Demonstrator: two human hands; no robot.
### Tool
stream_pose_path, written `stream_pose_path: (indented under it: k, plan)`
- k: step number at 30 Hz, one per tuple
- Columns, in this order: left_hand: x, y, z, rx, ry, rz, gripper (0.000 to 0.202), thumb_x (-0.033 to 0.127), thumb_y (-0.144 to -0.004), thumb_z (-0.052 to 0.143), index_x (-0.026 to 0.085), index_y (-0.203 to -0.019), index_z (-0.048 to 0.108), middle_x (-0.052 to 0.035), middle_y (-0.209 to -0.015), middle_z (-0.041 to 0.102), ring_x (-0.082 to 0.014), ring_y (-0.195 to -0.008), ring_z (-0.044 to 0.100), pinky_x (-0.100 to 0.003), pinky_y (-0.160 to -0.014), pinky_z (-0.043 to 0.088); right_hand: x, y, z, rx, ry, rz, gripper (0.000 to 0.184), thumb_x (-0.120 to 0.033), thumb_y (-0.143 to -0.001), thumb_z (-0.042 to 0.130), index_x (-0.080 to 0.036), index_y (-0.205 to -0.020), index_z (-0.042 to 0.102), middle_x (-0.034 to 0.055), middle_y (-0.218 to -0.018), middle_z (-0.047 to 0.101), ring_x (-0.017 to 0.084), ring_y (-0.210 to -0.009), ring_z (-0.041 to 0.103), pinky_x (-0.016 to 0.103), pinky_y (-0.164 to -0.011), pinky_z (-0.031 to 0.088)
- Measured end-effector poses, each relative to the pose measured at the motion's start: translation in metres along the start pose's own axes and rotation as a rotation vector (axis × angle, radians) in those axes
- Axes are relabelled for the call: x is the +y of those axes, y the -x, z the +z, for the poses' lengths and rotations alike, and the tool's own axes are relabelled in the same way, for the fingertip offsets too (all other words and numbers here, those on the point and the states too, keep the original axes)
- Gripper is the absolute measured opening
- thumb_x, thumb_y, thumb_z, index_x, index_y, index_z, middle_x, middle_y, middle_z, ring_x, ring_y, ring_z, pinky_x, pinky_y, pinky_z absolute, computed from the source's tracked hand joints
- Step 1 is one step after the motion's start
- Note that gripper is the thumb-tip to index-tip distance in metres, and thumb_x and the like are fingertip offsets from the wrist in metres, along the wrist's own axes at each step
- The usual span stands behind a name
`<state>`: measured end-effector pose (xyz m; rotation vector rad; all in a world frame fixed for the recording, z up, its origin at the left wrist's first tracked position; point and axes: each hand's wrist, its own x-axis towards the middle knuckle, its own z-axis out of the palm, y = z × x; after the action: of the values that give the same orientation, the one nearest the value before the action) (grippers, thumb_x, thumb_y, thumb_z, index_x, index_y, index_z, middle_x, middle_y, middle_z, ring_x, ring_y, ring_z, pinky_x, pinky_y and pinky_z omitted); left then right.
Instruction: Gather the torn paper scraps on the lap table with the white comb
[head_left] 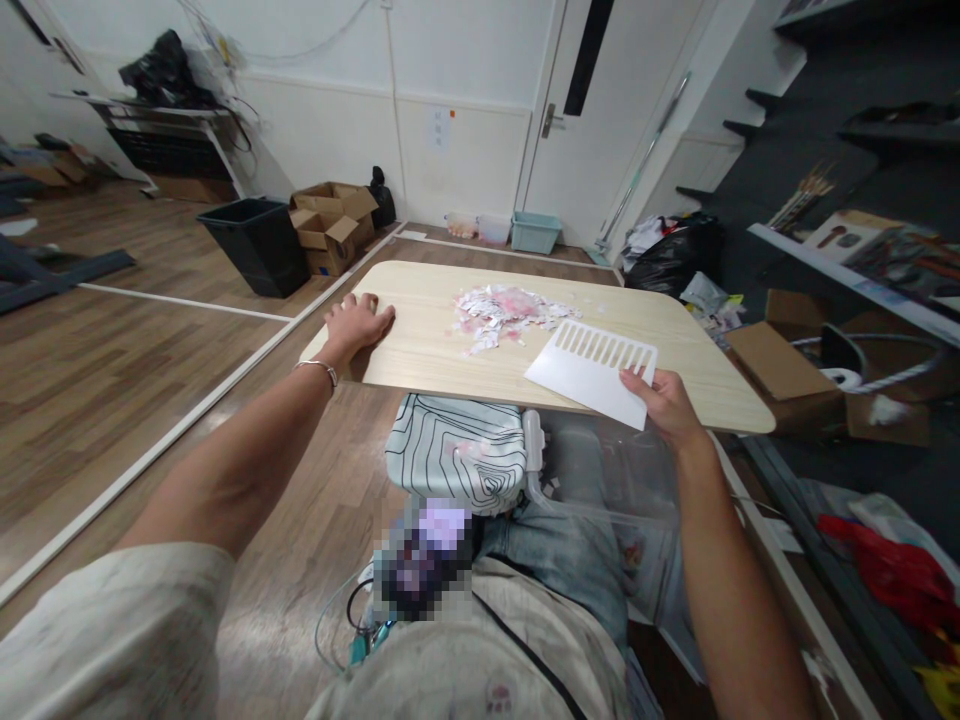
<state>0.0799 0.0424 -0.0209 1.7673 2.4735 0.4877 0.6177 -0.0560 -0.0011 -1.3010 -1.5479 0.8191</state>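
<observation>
My right hand (pixel 664 400) grips a flat white slotted scraper (pixel 589 375) by its right end, with the thumb on top. The scraper is tilted over the front part of the pale wood tabletop (pixel 697 355), its row of long slots along the far side. Beyond its left end lies a loose pile of white and pink paper scraps (pixel 506 310). My left hand (pixel 358 322) rests at the left end of the tabletop, fingers apart and bent downward, holding nothing. Its palm is hidden from view.
Under the table's front edge are a line-patterned pale fabric item (pixel 457 450) and a clear plastic box (pixel 607 465). A black bin (pixel 259 245) and cardboard boxes (pixel 330 225) stand back left. An open carton (pixel 795 360) is at the right. A blurred phone-like device (pixel 427 555) hangs at my waist.
</observation>
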Motion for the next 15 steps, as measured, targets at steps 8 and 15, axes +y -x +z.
stream_pose_path:
  k: [8, 15]
  plan:
    - [0.004, 0.005, -0.004, -0.002, -0.016, 0.004, 0.090, 0.070, -0.105, 0.037, 0.017, -0.173, 0.062, -0.0305, -0.181, 0.058, -0.0581, -0.162, 0.056, -0.072, -0.133, 0.044, -0.003, 0.003, -0.001, -0.046, -0.010, -0.004, 0.069, -0.083, -0.070, 0.101, -0.022, -0.068, 0.068, 0.0022, -0.065, 0.063, 0.016, -0.058, 0.049, 0.030, -0.053, 0.040]
    - [0.007, 0.008, -0.008, -0.011, -0.019, -0.001, 0.088, 0.068, -0.106, 0.037, 0.015, -0.172, 0.062, -0.0308, -0.182, 0.057, -0.0573, -0.162, 0.057, -0.071, -0.133, 0.045, -0.012, -0.001, 0.010, -0.157, 0.099, -0.080, 0.074, -0.091, -0.077, 0.092, -0.021, -0.065, 0.069, 0.0031, -0.065, 0.061, 0.017, -0.061, 0.049, 0.030, -0.054, 0.037]
